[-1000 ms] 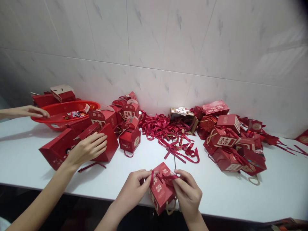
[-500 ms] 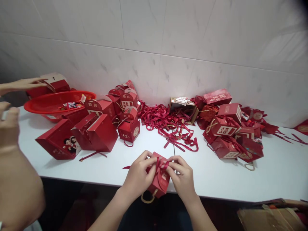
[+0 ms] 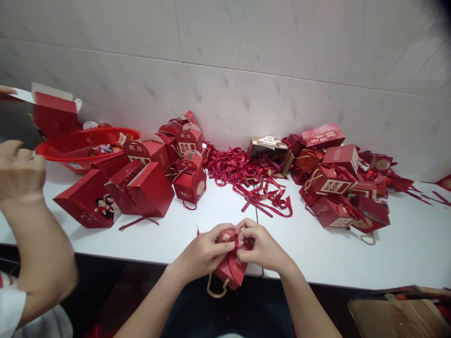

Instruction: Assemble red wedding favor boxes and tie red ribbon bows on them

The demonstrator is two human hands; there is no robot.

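Observation:
Between my hands, at the table's front edge, is a small red gift box [image 3: 230, 271] with a gold cord handle hanging on its near side. A dark red ribbon [image 3: 237, 244] crosses the top of the box. My left hand [image 3: 207, 249] is closed, its thumb and fingers pinching the ribbon against the box's left side. My right hand [image 3: 257, 244] has its fingertips pressed together at the ribbon, on the right of the box top. The ribbon part inside the right fingers is mostly hidden.
A pile of loose red ribbons [image 3: 232, 164] lies ahead, beside an open box [image 3: 269, 152]. Filled red boxes [image 3: 333, 180] are heaped right; several more [image 3: 148, 192] stand left. A red basin [image 3: 73, 143] holds sweets. A co-worker's arm [image 3: 42, 244] reaches in at far left.
My fingers have drawn closer together over the ribbon; its loops have become a small knot-like band. At left, the co-worker's hands have moved and a red box is lifted above the basin.

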